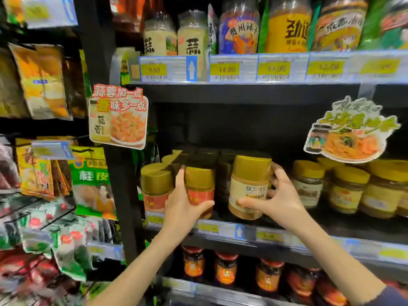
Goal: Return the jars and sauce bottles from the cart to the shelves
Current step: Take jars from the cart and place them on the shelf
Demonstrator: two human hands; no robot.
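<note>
Shop aisle, black metal shelving, dim at the back of each bay.

Left grip (181, 208) is wrapped round a small red-label jar (199, 186) with a gold lid, thumb across the front. Right grip (280, 197) is wrapped round a bigger pale-label jar (249, 188), also gold-lidded, fingers behind it and thumb low in front. Both jars are upright at the front of the middle shelf (287, 237), side by side with a gap between them. Can't tell if their bases are set down.

A matching red-label jar (155, 188) stands just left of the small one. Yellow-lid jars (348, 188) are lined up to the right. The top shelf (242, 91) carries tall bottles and yellow price tags (225, 68). Red-lid sauce jars (225, 270) sit on the shelf below. Two card signs (118, 115) hang off the shelf edge. Hanging packets (42, 80) fill the bay to the left.
</note>
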